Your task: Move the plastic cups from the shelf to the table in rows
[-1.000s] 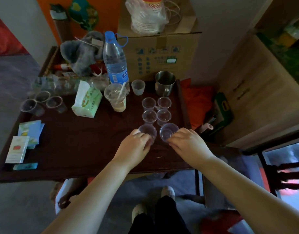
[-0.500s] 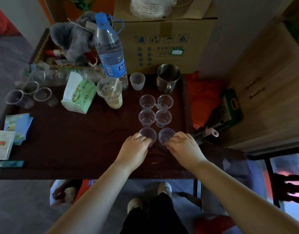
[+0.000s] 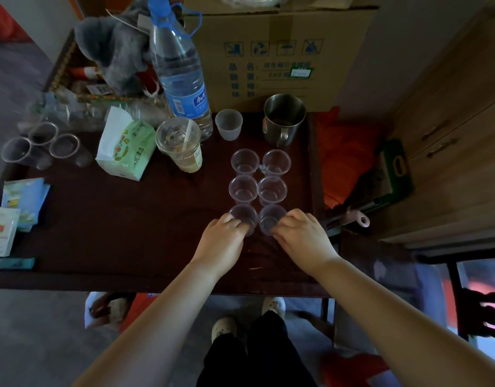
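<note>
Several small clear plastic cups stand upright in two columns on the dark table [image 3: 129,233]. The far pair [image 3: 244,161] [image 3: 276,162] and the middle pair [image 3: 243,189] [image 3: 272,189] stand free. My left hand [image 3: 222,241] grips the near left cup [image 3: 244,216] with its fingertips. My right hand [image 3: 303,237] grips the near right cup [image 3: 271,219] the same way. Both cups rest on the table. Three more clear cups [image 3: 42,146] lie at the table's far left.
A water bottle [image 3: 182,71], a lidded drink cup with a straw [image 3: 180,145], a tissue pack [image 3: 126,148], a frosted cup [image 3: 229,124] and a steel mug [image 3: 284,118] stand behind the rows. A cardboard box [image 3: 279,51] backs the table. Booklets [image 3: 14,210] lie at the left edge.
Both hands stay on the near pair of cups. The head camera has tilted and moved closer, so the table sits lower and larger in view.
</note>
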Available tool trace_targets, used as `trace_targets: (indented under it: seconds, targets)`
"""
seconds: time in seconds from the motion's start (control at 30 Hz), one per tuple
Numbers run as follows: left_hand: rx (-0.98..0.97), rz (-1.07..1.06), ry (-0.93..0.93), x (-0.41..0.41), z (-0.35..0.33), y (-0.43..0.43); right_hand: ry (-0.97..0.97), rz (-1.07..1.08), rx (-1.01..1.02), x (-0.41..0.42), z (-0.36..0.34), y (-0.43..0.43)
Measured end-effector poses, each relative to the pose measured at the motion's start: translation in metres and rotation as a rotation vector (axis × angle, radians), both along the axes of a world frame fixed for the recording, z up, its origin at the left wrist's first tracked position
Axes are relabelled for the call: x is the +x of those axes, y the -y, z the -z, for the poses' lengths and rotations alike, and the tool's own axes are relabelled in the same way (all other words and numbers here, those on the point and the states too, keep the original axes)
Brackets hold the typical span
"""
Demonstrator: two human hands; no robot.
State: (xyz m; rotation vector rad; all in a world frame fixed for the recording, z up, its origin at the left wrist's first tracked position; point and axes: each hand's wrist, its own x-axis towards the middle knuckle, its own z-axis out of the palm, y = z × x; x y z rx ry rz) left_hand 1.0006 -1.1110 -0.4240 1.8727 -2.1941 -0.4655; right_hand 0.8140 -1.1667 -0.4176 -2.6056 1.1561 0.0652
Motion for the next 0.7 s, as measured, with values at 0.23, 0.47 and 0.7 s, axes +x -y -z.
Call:
trace_targets:
  seconds: [0.23, 0.47, 0.7]
  targets:
    - [-0.018, 0.009, -0.010, 0.000, 0.000, -0.002, -0.018, 0.050, -0.040, 0.001, 0.002, -0.006]
    - [0.020, 0.026, -0.010, 0.003, 0.005, -0.006, -0.003, 0.101, -0.044, 0.002, 0.000, -0.016]
    - [-0.023, 0.042, -0.020, 0.009, -0.005, -0.015, 0.083, 0.201, -0.043, 0.002, -0.014, -0.036]
